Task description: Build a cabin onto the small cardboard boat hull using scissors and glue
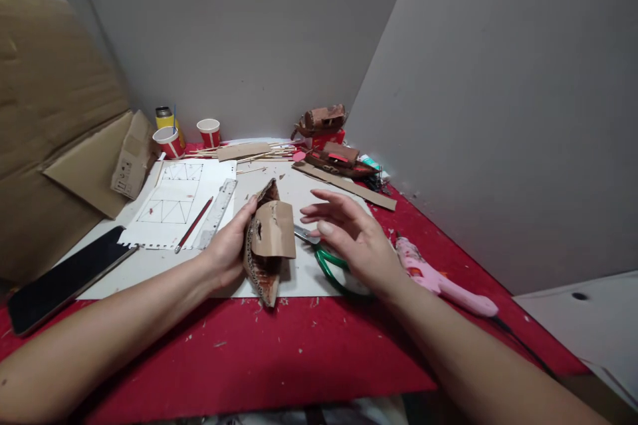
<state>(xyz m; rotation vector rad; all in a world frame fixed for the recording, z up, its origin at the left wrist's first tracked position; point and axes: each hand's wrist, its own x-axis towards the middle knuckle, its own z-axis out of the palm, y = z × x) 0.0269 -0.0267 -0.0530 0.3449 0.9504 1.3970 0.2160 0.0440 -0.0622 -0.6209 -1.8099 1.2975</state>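
My left hand (pixel 230 246) grips a small cardboard boat (pixel 273 232) by its left side, above the white sheet. The boat has a curved tan cover over its middle and a reddish-brown inside. My right hand (pixel 356 232) is to the right of the boat, fingers apart and holding nothing. Beneath and beside that hand lie green-handled scissors (pixel 323 264), partly hidden by it, their blades pointing towards the boat.
A pink glue gun (pixel 448 285) lies on the right. Behind are two brown model boats (pixel 339 161), thin sticks (pixel 279 151) and paper cups (pixel 209 133). On the left are a phone (pixel 70 279), a drawing (pixel 174 202), a pencil (pixel 194 224), a ruler (pixel 218 212) and cardboard (pixel 54 93).
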